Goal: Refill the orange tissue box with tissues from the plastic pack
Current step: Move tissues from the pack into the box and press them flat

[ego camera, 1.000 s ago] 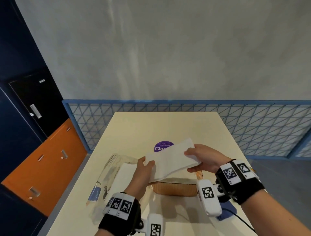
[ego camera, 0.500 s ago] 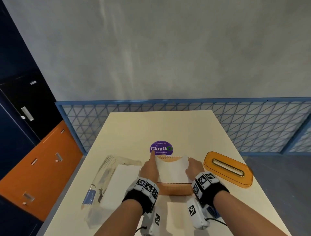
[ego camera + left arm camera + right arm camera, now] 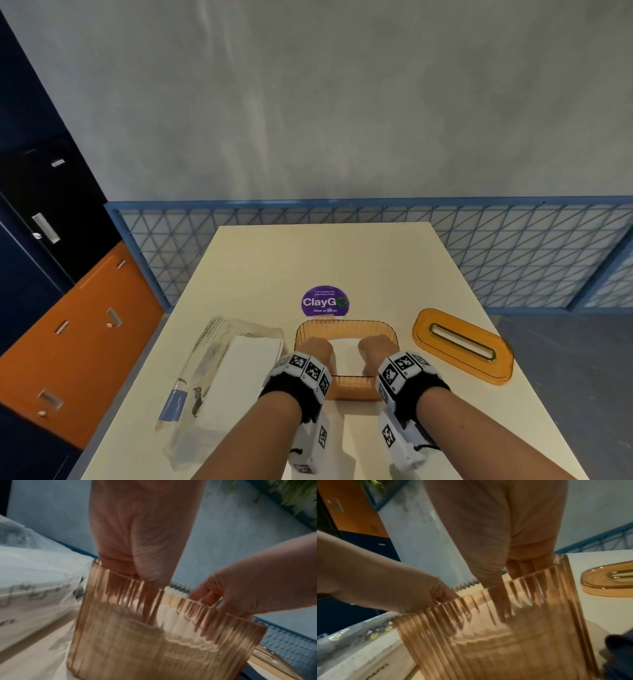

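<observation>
The orange ribbed tissue box (image 3: 349,389) stands open-topped near the table's front edge. Both hands reach down into it. My left hand (image 3: 315,347) is at the box's left end and my right hand (image 3: 376,346) at its right end. A white stack of tissues (image 3: 346,356) lies between them inside the box. Through the ribbed wall the left fingers (image 3: 150,612) and right fingers (image 3: 501,612) look straight, pointing down onto the tissues (image 3: 488,630). The plastic pack (image 3: 219,373), with white tissues still in it, lies left of the box.
The box's orange lid (image 3: 462,346) with its slot lies on the table to the right. A purple round sticker (image 3: 324,301) sits just behind the box. A blue mesh fence (image 3: 513,257) runs past the table's far end. Orange drawers (image 3: 68,342) stand to the left.
The tissue stack, held up above the box a second ago, has gone down into it with both hands. The lid has come into view at the right.
</observation>
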`<state>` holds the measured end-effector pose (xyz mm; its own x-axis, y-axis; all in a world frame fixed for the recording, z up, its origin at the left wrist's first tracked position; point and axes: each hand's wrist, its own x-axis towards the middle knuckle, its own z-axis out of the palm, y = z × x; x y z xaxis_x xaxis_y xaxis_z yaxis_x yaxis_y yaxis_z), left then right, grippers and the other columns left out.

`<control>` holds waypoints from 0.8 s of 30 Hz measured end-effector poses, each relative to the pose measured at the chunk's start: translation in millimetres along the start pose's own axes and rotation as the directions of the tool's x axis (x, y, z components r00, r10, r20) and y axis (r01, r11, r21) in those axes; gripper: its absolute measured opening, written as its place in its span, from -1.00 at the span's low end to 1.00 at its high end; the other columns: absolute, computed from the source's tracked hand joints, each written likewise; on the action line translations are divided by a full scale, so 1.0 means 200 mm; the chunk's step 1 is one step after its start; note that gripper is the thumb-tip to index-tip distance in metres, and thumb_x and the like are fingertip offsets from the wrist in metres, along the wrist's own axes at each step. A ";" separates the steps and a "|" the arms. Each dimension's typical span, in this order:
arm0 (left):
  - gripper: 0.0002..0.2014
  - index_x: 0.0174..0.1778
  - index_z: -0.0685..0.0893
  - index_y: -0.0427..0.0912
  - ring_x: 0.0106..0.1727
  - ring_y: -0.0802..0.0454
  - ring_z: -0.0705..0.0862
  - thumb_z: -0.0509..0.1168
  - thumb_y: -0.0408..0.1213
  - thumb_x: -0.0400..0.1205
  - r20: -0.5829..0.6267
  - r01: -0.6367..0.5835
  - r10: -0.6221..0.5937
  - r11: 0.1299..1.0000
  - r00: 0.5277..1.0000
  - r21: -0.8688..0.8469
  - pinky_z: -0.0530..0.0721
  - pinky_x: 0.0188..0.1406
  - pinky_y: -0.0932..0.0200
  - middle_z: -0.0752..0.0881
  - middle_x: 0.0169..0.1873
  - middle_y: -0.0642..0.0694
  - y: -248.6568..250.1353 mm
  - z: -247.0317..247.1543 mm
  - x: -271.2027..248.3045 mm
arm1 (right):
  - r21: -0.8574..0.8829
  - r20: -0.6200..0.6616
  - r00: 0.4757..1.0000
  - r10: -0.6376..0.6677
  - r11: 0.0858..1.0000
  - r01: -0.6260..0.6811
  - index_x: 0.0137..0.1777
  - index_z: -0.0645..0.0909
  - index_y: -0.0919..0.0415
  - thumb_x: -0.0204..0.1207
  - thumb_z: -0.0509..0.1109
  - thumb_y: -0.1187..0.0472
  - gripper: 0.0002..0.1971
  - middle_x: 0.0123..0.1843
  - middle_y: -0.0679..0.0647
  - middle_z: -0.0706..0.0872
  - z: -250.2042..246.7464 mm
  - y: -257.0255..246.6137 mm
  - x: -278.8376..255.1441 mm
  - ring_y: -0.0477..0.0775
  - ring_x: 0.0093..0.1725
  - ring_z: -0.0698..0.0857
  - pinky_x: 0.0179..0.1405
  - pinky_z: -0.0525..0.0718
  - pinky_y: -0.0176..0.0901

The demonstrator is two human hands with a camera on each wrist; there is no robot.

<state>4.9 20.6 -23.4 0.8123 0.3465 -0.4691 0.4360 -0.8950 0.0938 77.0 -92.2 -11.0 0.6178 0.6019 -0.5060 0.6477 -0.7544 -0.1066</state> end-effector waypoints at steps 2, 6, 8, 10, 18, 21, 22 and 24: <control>-0.65 0.39 0.57 -0.30 0.40 -0.15 0.56 0.14 -0.29 0.71 0.016 0.009 -0.008 1.000 1.000 -0.028 0.54 0.38 0.04 0.56 0.41 -0.23 0.00 0.01 0.00 | -0.040 0.024 1.000 0.016 0.999 -0.015 -0.28 0.46 0.29 0.55 0.33 0.35 -0.82 0.01 0.22 0.54 0.01 0.00 0.02 0.14 0.02 0.58 -0.06 0.53 -0.17; -0.64 0.40 0.56 -0.28 0.43 -0.12 0.53 0.12 -0.27 0.72 -0.072 -0.021 0.006 0.980 0.997 -0.198 0.48 0.43 0.08 0.56 0.42 -0.20 -0.02 0.01 -0.01 | -0.051 -0.034 0.999 -0.011 0.999 0.010 0.37 0.53 0.32 0.62 0.22 0.32 -0.67 0.41 0.23 0.58 0.02 0.05 0.01 0.21 0.40 0.56 0.35 0.56 -0.07; -0.66 0.40 0.56 -0.20 0.40 -0.06 0.54 0.13 -0.31 0.71 -0.290 -0.091 -0.022 0.925 0.957 -0.370 0.47 0.39 0.12 0.58 0.38 -0.15 -0.06 0.01 -0.07 | 0.046 -0.184 0.983 -0.019 0.999 0.028 0.46 0.47 0.22 0.66 0.14 0.30 -0.62 0.45 0.18 0.53 0.02 0.08 -0.01 0.16 0.44 0.51 0.41 0.51 -0.07; -0.69 0.32 0.61 -0.17 0.28 -0.04 0.60 0.15 -0.36 0.68 -0.528 -0.149 -0.122 0.885 0.841 -0.442 0.54 0.20 0.12 0.64 0.26 -0.12 -0.14 0.03 -0.14 | 0.136 -0.402 0.915 0.011 0.990 0.048 0.41 0.49 0.14 0.65 0.12 0.31 -0.64 0.35 0.13 0.57 0.02 0.13 -0.04 0.12 0.35 0.54 0.26 0.57 -0.08; -0.46 0.44 0.34 -0.14 0.42 -0.09 0.42 0.13 0.11 0.64 -0.272 0.382 -0.499 0.840 0.823 -0.385 0.49 0.28 -0.04 0.39 0.37 -0.14 -0.43 0.27 -0.25 | 0.429 -0.342 0.924 0.174 0.903 -0.011 0.58 0.25 0.23 0.68 0.12 0.24 -0.54 0.39 0.25 0.56 0.07 0.29 -0.09 0.20 0.40 0.52 0.33 0.49 -0.07; -0.39 0.46 0.27 -0.11 0.44 -0.06 0.37 0.17 0.18 0.59 -0.260 0.413 -0.474 0.874 0.841 -0.257 0.49 0.27 -0.04 0.35 0.38 -0.11 -0.44 0.33 -0.25 | 0.469 -0.248 0.954 0.169 0.882 -0.034 0.60 0.19 0.24 0.69 0.05 0.32 -0.53 0.31 0.33 0.64 0.08 0.28 -0.10 0.27 0.30 0.61 0.22 0.56 -0.05; -0.41 0.46 0.27 -0.10 0.44 -0.05 0.37 0.17 0.15 0.60 -0.270 0.414 -0.471 0.877 0.840 -0.243 0.50 0.27 -0.04 0.35 0.38 -0.10 -0.45 0.33 -0.24 | 0.473 -0.233 0.958 0.167 0.880 -0.039 0.61 0.17 0.23 0.69 0.03 0.33 -0.52 0.29 0.34 0.65 0.08 0.28 -0.10 0.29 0.26 0.64 0.18 0.59 -0.03; -0.47 0.45 0.29 -0.10 0.43 -0.04 0.39 0.15 0.10 0.64 -0.272 0.417 -0.476 0.875 0.836 -0.247 0.50 0.27 -0.04 0.37 0.37 -0.10 -0.45 0.33 -0.24 | 0.478 -0.224 0.960 0.167 0.878 -0.041 0.61 0.16 0.21 0.70 0.01 0.32 -0.53 0.28 0.34 0.66 0.08 0.28 -0.11 0.30 0.22 0.67 0.16 0.62 0.00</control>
<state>-98.8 66.5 -67.4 0.5772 0.7922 -0.1981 0.8160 -0.5688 0.1028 92.5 -151.8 -19.7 0.8013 0.5107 -0.3116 0.3302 -0.8118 -0.4816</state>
